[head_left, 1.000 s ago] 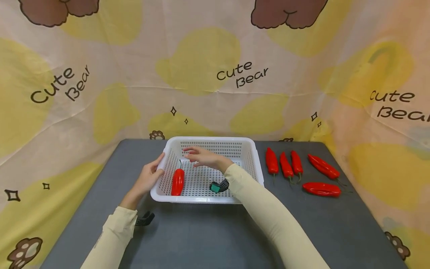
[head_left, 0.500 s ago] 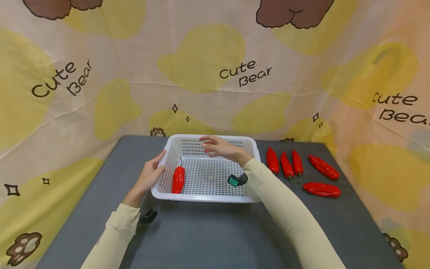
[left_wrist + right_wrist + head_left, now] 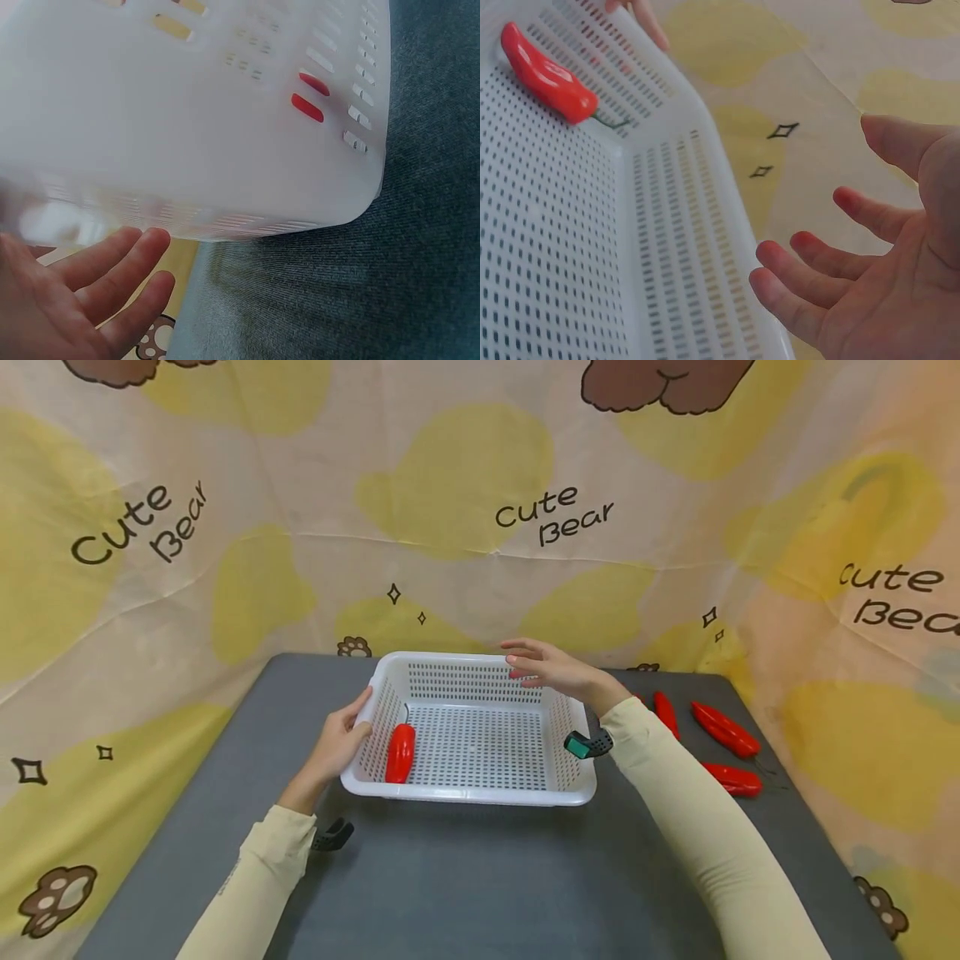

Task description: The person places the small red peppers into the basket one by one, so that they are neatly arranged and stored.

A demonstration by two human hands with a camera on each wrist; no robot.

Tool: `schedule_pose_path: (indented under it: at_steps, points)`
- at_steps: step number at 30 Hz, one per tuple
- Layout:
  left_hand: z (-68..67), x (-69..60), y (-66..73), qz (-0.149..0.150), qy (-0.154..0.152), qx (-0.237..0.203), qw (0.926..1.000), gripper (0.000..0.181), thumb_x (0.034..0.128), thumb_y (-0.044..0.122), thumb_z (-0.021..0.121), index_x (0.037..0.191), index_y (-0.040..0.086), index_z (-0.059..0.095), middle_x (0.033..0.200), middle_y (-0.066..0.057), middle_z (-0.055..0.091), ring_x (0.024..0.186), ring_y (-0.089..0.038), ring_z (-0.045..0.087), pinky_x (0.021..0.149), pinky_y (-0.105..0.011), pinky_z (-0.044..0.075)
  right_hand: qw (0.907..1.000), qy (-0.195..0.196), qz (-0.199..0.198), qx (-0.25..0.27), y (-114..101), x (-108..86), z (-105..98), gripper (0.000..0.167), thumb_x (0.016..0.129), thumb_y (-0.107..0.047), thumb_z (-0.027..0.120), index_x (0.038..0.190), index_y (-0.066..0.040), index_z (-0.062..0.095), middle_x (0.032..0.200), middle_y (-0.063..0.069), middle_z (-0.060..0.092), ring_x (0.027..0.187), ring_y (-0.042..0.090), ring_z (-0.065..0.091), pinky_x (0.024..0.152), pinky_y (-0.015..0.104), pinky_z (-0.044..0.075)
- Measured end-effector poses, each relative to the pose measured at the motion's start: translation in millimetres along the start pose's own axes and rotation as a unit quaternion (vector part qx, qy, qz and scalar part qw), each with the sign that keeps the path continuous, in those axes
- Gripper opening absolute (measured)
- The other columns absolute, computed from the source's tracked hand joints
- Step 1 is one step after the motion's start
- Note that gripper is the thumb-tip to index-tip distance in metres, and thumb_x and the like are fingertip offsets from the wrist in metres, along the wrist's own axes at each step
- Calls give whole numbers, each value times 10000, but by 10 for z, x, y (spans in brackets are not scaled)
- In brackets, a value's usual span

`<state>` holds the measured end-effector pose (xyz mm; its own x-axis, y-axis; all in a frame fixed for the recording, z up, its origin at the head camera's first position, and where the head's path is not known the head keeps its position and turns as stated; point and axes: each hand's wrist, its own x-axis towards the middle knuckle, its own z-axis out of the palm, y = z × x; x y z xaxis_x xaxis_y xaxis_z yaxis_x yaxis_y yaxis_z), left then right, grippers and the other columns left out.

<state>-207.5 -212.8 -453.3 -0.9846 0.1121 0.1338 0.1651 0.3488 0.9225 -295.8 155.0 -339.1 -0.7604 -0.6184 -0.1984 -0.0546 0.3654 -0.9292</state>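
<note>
A white perforated plastic basket (image 3: pixel 465 794) stands on the grey table in the head view. My left hand (image 3: pixel 336 745) holds its left rim, with several fingers (image 3: pixel 120 274) along the outside in the left wrist view. Inside the basket, near that side, lies one red chili pepper (image 3: pixel 401 753); its green stem shows in the right wrist view. Above the basket's far right corner hovers my right hand (image 3: pixel 564 673), fingers spread and relaxed, holding nothing. To its right are more red chili peppers (image 3: pixel 724 729) on the table, some partly covered by the right hand and sleeve.
A grey table (image 3: pixel 450 877) carries everything. Behind it and at both sides hangs a patterned cloth (image 3: pixel 450 477) in cream and yellow. A dark band (image 3: pixel 588 744) with a green face is on the right wrist.
My right hand has moved right, from over the basket's middle to its far right corner, toward the loose peppers. The left hand still holds the basket. The view has tilted slightly down.
</note>
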Motion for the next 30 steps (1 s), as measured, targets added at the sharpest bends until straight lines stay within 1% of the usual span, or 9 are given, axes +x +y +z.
schedule_pose_path:
  at_steps: [6, 11, 17, 19, 22, 26, 30]
  points:
    - [1, 16, 12, -40, -5, -25, 10000, 648, 964, -1, 433, 1589, 55, 270, 1581, -285, 355, 1203, -484, 590, 878, -559, 571, 9997, 209, 97, -97, 31, -138, -198, 550, 1069, -233, 461, 1575, -107, 288, 1641, 197, 296, 1444, 472, 388, 1196, 579, 335]
    - [3, 14, 6, -76, -7, -64, 10000, 651, 963, -1, 433, 1590, 67, 273, 1582, -282, 356, 1218, -476, 578, 896, -569, 559, 9993, 297, 92, -216, 57, -283, -355, 545, 1072, -205, 444, 1578, -95, 278, 1643, 195, 295, 1435, 470, 401, 1192, 581, 339]
    - [1, 22, 2, 31, 63, -103, 9999, 652, 951, -22, 433, 1582, 60, 292, 1577, -270, 369, 1226, -453, 568, 888, -547, 573, 9986, 462, 135, -215, 95, -466, -526, 566, 1065, -210, 458, 1580, -80, 264, 1644, 218, 278, 1440, 485, 384, 1196, 589, 322]
    - [-1, 25, 1, 48, 83, -108, 9999, 650, 952, -19, 432, 1583, 63, 296, 1574, -272, 376, 1225, -464, 573, 884, -551, 572, 9983, 514, 169, -208, 123, -514, -575, 564, 1066, -210, 457, 1579, -80, 262, 1645, 220, 271, 1443, 486, 380, 1197, 591, 319]
    - [-3, 20, 0, -5, 71, -121, 9999, 653, 956, -11, 432, 1587, 76, 291, 1563, -286, 387, 1206, -489, 587, 873, -562, 568, 9982, 514, 218, -219, 184, -584, -639, 572, 1072, -225, 445, 1585, -76, 238, 1662, 216, 232, 1458, 480, 359, 1206, 597, 298]
    - [-2, 8, -2, -82, 41, -190, 9998, 658, 956, -9, 433, 1590, 85, 285, 1564, -285, 382, 1208, -481, 583, 880, -567, 568, 9978, 538, 308, -214, 284, -673, -720, 598, 1075, -258, 437, 1592, -65, 207, 1674, 215, 195, 1469, 486, 335, 1209, 607, 280]
    - [4, 2, -3, -103, 31, -258, 9996, 661, 953, -11, 434, 1590, 80, 282, 1572, -280, 371, 1221, -469, 572, 894, -571, 563, 9972, 608, 393, -185, 378, -756, -793, 622, 1076, -281, 433, 1595, -41, 189, 1665, 246, 196, 1463, 508, 326, 1198, 627, 274]
